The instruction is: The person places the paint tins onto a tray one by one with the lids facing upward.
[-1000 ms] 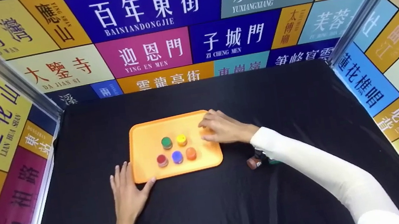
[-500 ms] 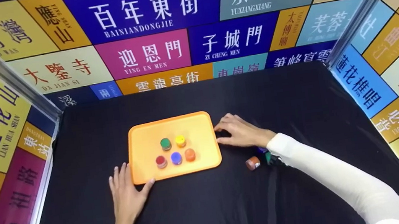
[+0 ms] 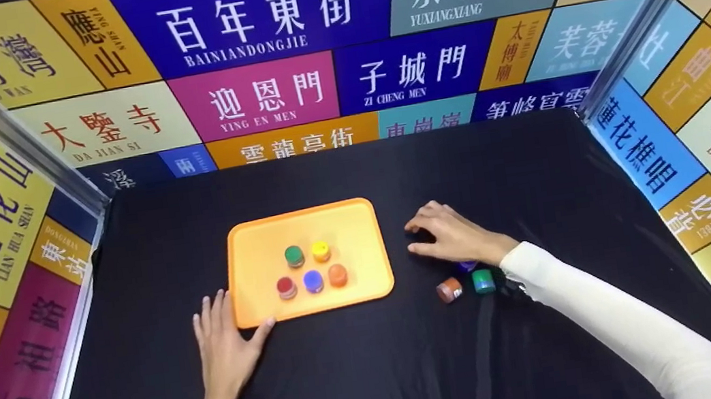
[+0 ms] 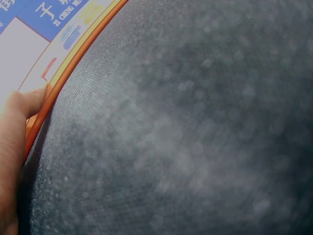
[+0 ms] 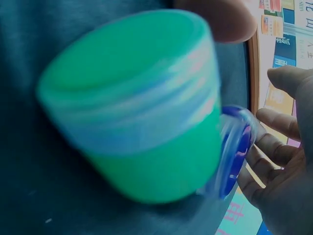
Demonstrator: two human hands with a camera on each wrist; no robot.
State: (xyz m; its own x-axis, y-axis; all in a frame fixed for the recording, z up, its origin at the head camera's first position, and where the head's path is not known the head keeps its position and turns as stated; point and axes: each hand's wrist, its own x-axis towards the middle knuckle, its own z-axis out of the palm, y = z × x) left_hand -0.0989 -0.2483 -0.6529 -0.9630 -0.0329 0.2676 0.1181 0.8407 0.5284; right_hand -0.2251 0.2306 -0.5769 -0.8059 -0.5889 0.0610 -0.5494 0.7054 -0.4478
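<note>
An orange tray (image 3: 370,287) lies on the black cloth. Small paint jars stand on it: green (image 3: 294,256), yellow (image 3: 320,251), red (image 3: 286,287), blue (image 3: 313,281) and orange (image 3: 337,275). My left hand (image 3: 228,353) rests at the tray's near left corner, fingers extended along its left side and thumb touching the front rim. To the right of the tray, my right hand (image 3: 453,233) hovers with loosely bent fingers, holding nothing. Below it lie a brown-orange jar (image 3: 449,290) and a green jar (image 3: 483,281). A blue-purple jar (image 5: 237,152) is partly hidden by the hand in the head view.
Black cloth (image 3: 365,377) covers the table. Printed panels with large characters (image 3: 255,13) wall the back and sides, with metal posts (image 3: 641,18) at the corners.
My right hand has drawn back from over the tray's right side to the cloth beside it, uncovering the green jar. My left hand has stayed at the tray's corner.
</note>
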